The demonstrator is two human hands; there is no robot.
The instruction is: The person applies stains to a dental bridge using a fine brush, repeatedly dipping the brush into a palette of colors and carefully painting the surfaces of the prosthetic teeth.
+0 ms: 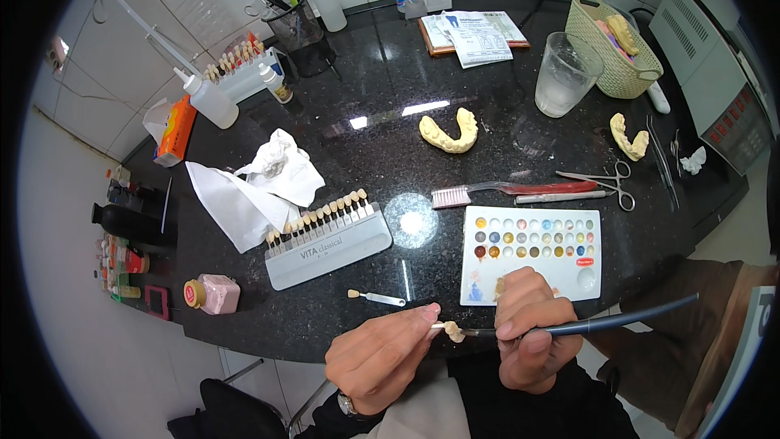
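left hand (382,362) pinches a small tooth-coloured crown (453,331) on a thin holder pin, fingertips closed narrow, low centre just off the black counter (487,97) edge. right hand (526,333) wraps a slim dark brush (601,323), tip touching the crown. crown looks tiny, light, stiff, likely brittle and slick; best held by the pin, not the surface. white colour palette (532,254) sits just beyond.
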